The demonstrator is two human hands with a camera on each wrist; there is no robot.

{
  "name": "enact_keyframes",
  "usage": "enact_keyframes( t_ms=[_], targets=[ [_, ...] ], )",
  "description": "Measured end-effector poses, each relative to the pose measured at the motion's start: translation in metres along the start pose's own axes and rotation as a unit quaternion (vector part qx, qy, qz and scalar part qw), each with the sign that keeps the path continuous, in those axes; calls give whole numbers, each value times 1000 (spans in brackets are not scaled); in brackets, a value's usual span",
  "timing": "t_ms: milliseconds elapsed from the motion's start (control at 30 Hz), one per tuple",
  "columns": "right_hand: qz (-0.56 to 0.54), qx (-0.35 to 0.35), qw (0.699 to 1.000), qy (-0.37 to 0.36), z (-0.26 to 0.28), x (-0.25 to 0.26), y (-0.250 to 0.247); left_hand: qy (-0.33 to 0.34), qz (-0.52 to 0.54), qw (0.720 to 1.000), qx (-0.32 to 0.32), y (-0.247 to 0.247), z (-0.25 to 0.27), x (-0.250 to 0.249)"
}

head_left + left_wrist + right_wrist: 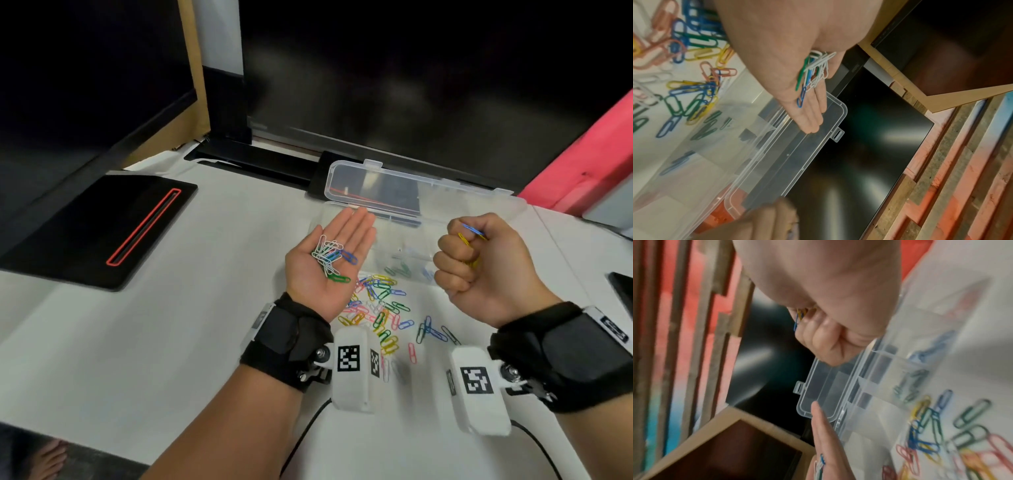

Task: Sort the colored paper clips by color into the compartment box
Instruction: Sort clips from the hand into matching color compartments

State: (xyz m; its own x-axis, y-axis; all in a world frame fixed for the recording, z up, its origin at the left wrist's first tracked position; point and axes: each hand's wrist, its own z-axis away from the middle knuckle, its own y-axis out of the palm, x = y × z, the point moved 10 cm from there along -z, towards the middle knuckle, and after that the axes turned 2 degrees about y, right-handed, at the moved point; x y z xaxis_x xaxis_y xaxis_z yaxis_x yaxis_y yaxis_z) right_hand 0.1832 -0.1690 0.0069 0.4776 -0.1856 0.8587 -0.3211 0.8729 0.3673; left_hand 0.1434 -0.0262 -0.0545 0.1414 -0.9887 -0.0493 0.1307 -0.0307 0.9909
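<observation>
My left hand [330, 260] lies palm up and flat over the table, carrying a small heap of white, green and blue paper clips [330, 257] [813, 73]. To its right my right hand [479, 260] is curled into a fist that grips yellow clips and one blue clip [474, 231] [798, 318]. The clear compartment box [507, 209] [777, 154] [865, 386] stands open behind both hands, with green and blue clips in near compartments. A loose pile of mixed clips [380, 308] [690, 91] [941, 434] lies on the white table between my wrists.
A black pad with a red-outlined slot [102, 229] lies at the left of the table. A black rail [260, 164] runs along the back edge, a red panel [582, 164] rises at the right, and a dark device [621, 291] sits at the far right edge.
</observation>
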Motion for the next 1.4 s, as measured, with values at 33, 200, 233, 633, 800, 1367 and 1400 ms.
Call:
enact_keyframes(
  t_ms=[33, 200, 233, 633, 800, 1367, 1400],
  targets=[
    [-27, 0, 1000, 7, -3, -7, -3, 6, 0, 1000, 1, 0, 0, -4],
    [-139, 18, 990, 2, -11, -14, -7, 27, 9, 1000, -4, 3, 5, -17],
    [-152, 26, 988, -2, -12, -12, -5, 31, 12, 999, -5, 4, 6, -20],
    [-213, 16, 977, -17, -32, -3, 26, 44, -23, 999, -5, 10, 8, -39],
    [-141, 22, 989, 24, -38, -18, 35, 33, -26, 999, 2, 7, 13, -35],
    [32, 44, 998, -21, -19, 0, 47, 14, -34, 999, -11, -4, 18, -25],
    [37, 39, 998, -27, -18, 0, 46, 21, -32, 999, -12, -4, 18, -29]
  ],
)
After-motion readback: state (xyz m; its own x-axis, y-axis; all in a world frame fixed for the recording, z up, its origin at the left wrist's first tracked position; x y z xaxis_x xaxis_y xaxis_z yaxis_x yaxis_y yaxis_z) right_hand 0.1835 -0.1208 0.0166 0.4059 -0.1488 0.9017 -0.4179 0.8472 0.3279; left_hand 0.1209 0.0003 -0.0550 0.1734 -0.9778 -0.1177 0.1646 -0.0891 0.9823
